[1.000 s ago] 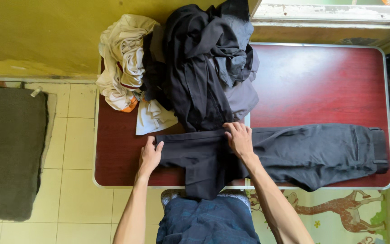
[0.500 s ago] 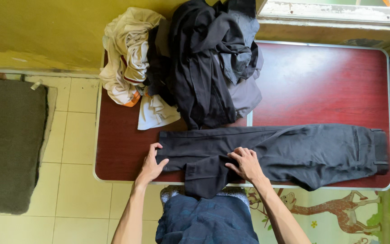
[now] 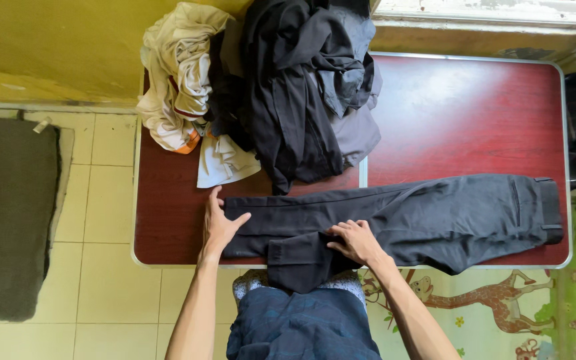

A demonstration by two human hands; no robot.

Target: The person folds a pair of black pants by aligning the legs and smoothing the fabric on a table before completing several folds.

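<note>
A pair of dark grey trousers (image 3: 435, 217) lies lengthwise along the near edge of a dark red table (image 3: 475, 113), waistband to the right. My left hand (image 3: 220, 223) lies flat with fingers spread on the leg ends at the left. My right hand (image 3: 353, 241) presses on the middle of the trousers, fingers curled on the cloth where one leg end (image 3: 296, 267) hangs over the table's front edge. Neither hand lifts the fabric.
A heap of dark clothes (image 3: 301, 87) and a cream garment (image 3: 181, 80) sit at the table's far left. A yellow wall is behind. A dark mat (image 3: 8, 213) lies on the tiled floor at left; a patterned mat (image 3: 501, 300) at right.
My right hand slid from the trousers' far edge down to the near side. My left hand moved up along the leg ends. The trousers now lie flatter.
</note>
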